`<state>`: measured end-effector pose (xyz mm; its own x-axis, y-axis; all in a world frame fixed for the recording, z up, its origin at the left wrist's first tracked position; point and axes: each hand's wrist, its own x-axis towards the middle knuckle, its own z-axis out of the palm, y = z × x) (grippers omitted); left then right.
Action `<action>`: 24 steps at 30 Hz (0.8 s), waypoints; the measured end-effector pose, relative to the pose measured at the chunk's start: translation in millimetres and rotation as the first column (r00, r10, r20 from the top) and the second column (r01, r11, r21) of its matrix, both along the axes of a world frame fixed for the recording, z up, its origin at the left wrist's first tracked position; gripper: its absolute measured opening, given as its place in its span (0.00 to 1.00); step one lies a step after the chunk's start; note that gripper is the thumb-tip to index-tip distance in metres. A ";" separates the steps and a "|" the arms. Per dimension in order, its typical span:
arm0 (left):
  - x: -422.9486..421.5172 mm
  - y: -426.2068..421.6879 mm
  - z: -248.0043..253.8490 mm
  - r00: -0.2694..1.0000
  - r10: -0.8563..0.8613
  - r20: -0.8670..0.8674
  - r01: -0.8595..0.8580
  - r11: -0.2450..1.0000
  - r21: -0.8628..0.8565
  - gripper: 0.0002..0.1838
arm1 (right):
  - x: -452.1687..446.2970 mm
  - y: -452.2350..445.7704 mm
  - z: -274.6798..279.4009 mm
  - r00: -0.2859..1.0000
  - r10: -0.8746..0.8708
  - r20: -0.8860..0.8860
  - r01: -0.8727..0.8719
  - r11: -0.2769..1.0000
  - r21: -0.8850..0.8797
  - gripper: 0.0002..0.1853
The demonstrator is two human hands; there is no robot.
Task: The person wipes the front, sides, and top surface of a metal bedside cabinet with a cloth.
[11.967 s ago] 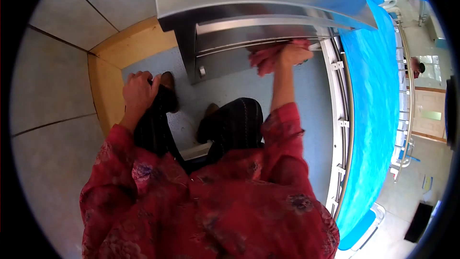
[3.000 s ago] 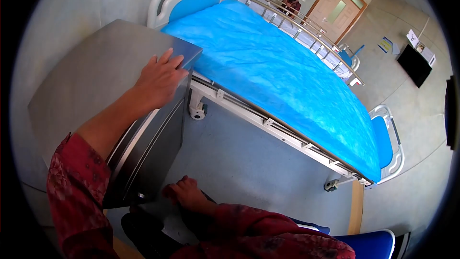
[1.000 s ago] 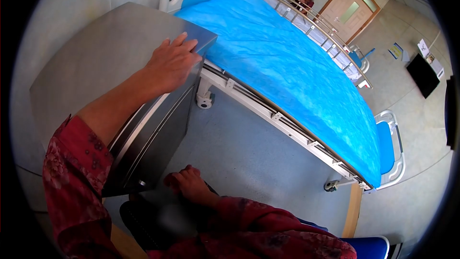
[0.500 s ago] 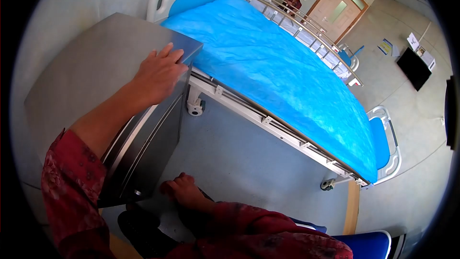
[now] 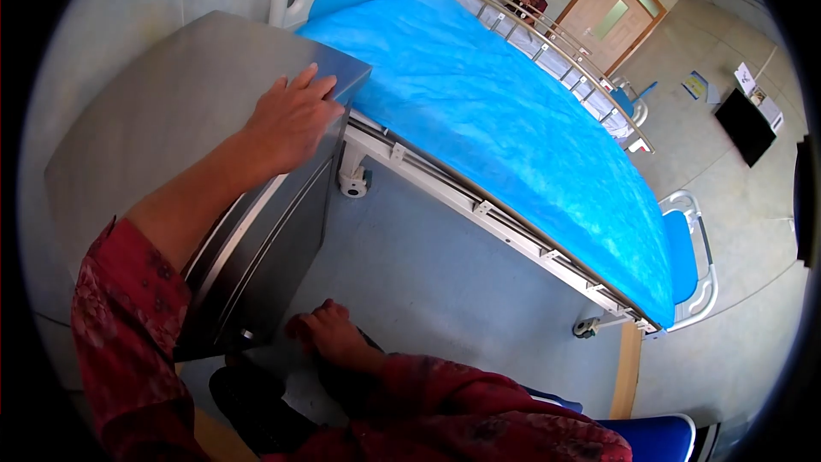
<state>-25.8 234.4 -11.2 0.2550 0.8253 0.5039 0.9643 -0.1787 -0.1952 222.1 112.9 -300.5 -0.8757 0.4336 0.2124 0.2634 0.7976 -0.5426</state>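
Observation:
My left hand (image 5: 295, 115) lies on the top of a grey metal bedside cabinet (image 5: 184, 77), near its front corner. Its fingers are spread and slightly bent over the surface, with nothing in them. Low in the view, my right hand (image 5: 333, 338) rests over my leg in front of the cabinet. Its fingers are loosely bent and apart, and I see nothing held in them. Dark red patterned sleeves cover both arms.
Beyond the cabinet stands a hospital bed with a blue sheet (image 5: 505, 128) and a lowered side rail (image 5: 479, 205). A second bed's raised rail (image 5: 547, 47), a seated person (image 5: 532, 0) and a door (image 5: 609, 21) are farther back. A blue chair (image 5: 650, 436) is at lower right.
The view has shifted slightly, so the cabinet and bed sit a little differently in it. My left hand stays on the cabinet top and my right hand stays low. The far person's head has tilted down.

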 end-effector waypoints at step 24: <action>7.8 -4.1 10.1 0.997 0.078 0.024 -0.075 0.991 -0.109 0.13 | 0.3 0.2 0.4 1.000 0.015 0.012 -0.015 0.999 0.031 0.25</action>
<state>-18.0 230.3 -1.1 0.1764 0.8917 0.4168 0.9807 -0.1232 -0.1515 222.5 113.1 -300.1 -0.8845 0.4139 0.2151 0.2578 0.8181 -0.5141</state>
